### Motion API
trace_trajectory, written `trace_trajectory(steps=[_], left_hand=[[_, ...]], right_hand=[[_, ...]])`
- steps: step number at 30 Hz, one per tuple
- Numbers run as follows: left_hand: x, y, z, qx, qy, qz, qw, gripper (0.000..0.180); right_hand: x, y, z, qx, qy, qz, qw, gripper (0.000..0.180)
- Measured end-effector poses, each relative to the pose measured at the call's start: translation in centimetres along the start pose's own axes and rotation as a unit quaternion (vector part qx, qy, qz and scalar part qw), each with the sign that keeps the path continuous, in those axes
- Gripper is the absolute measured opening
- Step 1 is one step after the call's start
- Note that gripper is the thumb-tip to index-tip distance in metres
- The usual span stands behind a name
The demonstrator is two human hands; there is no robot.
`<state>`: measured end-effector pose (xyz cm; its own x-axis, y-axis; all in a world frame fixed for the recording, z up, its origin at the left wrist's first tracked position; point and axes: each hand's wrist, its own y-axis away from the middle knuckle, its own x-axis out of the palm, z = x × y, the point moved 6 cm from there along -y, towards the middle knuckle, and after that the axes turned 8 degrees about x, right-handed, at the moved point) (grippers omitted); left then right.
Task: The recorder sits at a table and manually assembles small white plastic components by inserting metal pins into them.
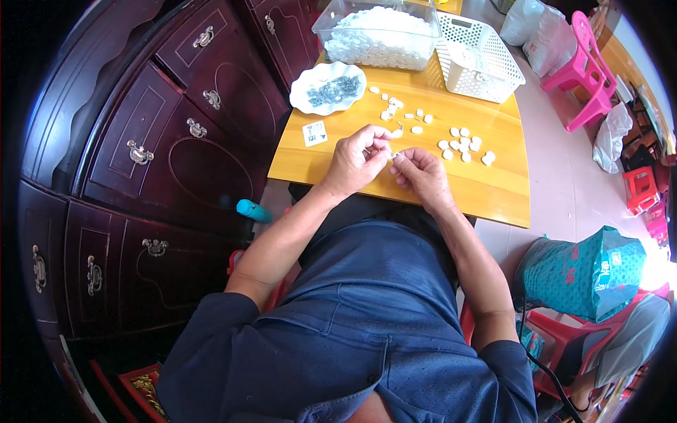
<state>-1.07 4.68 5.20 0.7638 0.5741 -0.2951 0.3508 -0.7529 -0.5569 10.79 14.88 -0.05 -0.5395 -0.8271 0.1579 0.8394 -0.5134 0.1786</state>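
Observation:
My left hand (pixel 358 161) and my right hand (pixel 425 176) meet over the near part of a yellow wooden table (pixel 493 197). Both are closed, thumb against fingers, on a small whitish piece (pixel 395 156) between them, too small to name. Just beyond my left fingertips shows a small white plastic piece (pixel 397 133); whether it lies on the table or is held I cannot tell. Several rounded white plastic pieces (pixel 464 144) lie to the right of my right hand. More loose white pieces (pixel 392 108) are scattered farther back.
At the back stands a see-through bin (pixel 324 32) heaped with white pieces, beside a white perforated basket (pixel 504 81). A scalloped white dish (pixel 301 99) holds small dark parts. Near it lies a printed white card (pixel 314 133). Dark cabinets (pixel 169 127) flank the left; a teal bag (pixel 564 271) sits right.

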Motion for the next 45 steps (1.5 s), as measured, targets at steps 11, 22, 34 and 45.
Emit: trace_trajectory(steps=[11,22,34,45], left_hand=[[0.2,-0.1,-0.6,0.018,-0.007,-0.01,1.0,0.016],[0.6,0.0,-0.5,0.028,-0.032,-0.005,0.999,0.015],[0.6,-0.1,0.4,-0.027,-0.048,0.057,0.997,0.023],[-2.4,-2.9,3.8,-0.011,-0.186,0.061,0.981,0.026]], right_hand=[[-0.2,0.0,-0.1,-0.005,0.037,-0.02,0.999,0.017],[-0.4,-0.1,0.0,-0.024,0.082,-0.045,0.995,0.016],[-0.8,-0.4,-0.1,-0.088,0.192,-0.064,0.975,0.017],[-2.1,0.1,0.5,-0.005,0.035,-0.06,0.998,0.019]])
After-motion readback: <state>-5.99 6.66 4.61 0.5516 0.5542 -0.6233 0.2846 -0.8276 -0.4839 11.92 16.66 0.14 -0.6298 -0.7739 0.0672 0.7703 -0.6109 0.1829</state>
